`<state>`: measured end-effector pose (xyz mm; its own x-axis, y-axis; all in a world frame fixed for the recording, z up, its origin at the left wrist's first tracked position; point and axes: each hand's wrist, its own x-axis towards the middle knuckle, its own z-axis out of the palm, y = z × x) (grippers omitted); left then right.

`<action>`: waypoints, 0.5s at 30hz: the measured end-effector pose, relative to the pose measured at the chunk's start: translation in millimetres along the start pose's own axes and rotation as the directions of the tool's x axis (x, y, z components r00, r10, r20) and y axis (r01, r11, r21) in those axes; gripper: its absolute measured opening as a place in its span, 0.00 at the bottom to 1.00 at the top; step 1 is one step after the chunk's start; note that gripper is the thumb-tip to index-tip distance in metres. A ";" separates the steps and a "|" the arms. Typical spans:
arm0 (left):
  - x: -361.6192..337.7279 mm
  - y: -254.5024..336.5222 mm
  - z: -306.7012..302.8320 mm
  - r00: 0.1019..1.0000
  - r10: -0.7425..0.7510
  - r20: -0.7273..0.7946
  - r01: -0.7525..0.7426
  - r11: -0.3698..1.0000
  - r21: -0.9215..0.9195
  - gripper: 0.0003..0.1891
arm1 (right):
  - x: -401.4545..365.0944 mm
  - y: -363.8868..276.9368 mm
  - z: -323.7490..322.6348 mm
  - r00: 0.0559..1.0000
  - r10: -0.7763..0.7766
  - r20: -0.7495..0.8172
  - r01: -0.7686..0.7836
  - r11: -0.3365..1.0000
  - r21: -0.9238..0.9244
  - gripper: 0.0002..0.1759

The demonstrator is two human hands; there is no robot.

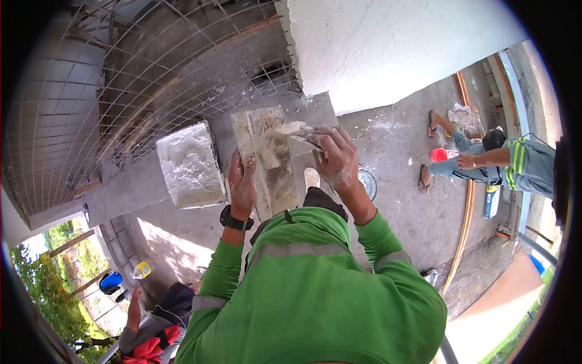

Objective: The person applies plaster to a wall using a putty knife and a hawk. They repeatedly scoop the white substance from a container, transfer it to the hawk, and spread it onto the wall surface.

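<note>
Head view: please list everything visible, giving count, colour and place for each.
plaster board: 1, grey smeared white, centre
trowel: 1, metal loaded with white plaster, over the board's top
plaster tub: 1, white, left of the board
wire mesh: 1, grey, upper left
wall: 1, white, top right
red cup: 1, red, on the floor at right
co-worker: 1, grey clothes with yellow stripes, crouching at right
second person: 1, grey and red clothes, bottom left
watch: 1, black, left wrist
green sleeves: 2, green, bottom centre
left hand: 1, grips the board's left edge
right hand: 1, holds the trowel
</note>
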<state>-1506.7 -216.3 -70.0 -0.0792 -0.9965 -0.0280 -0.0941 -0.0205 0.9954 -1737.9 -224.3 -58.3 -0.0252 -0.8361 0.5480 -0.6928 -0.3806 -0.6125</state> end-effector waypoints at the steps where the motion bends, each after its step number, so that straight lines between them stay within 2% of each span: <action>1: -0.9 -1.6 0.0 1.000 0.001 -0.006 -0.001 1.000 -0.011 0.20 | -3.7 7.7 1.7 1.000 0.003 0.001 -0.003 1.000 -0.001 0.12; 4: -3.4 -0.8 1.9 0.995 -0.077 -0.061 0.075 0.996 -0.037 0.20 | -14.1 43.3 18.4 0.998 0.035 -0.061 -0.034 0.999 0.019 0.13; 6: -7.0 -8.6 -1.3 0.994 -0.085 -0.075 0.084 0.996 -0.016 0.21 | -22.2 76.2 40.5 0.970 0.206 -0.127 -0.199 0.978 0.068 0.11; 7: -7.5 -14.4 -3.9 0.992 -0.085 -0.093 0.086 0.996 0.003 0.21 | -27.0 95.1 53.5 0.970 0.209 -0.127 -0.201 0.977 0.068 0.11; 9: -8.2 -24.6 -8.7 0.990 -0.082 -0.114 0.087 0.995 0.039 0.21 | -36.2 132.2 76.6 0.893 0.434 -0.123 -0.438 0.899 -0.009 0.10; 12: -8.2 -25.2 -10.4 0.996 -0.063 -0.063 0.064 0.998 0.013 0.21 | -32.5 164.6 96.3 0.885 0.456 -0.089 -0.456 0.890 0.021 0.10; 15: -13.2 -18.1 -8.0 0.985 -0.119 -0.125 0.129 0.989 0.075 0.21 | -29.4 186.7 113.9 0.894 0.437 -0.103 -0.441 0.897 -0.017 0.09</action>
<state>-1496.0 -203.5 -86.9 0.0577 -0.9892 -0.1346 -0.1781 -0.1429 0.9736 -1784.4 -315.8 -253.7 -0.3995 -0.8726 0.2810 -0.6232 0.0338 -0.7813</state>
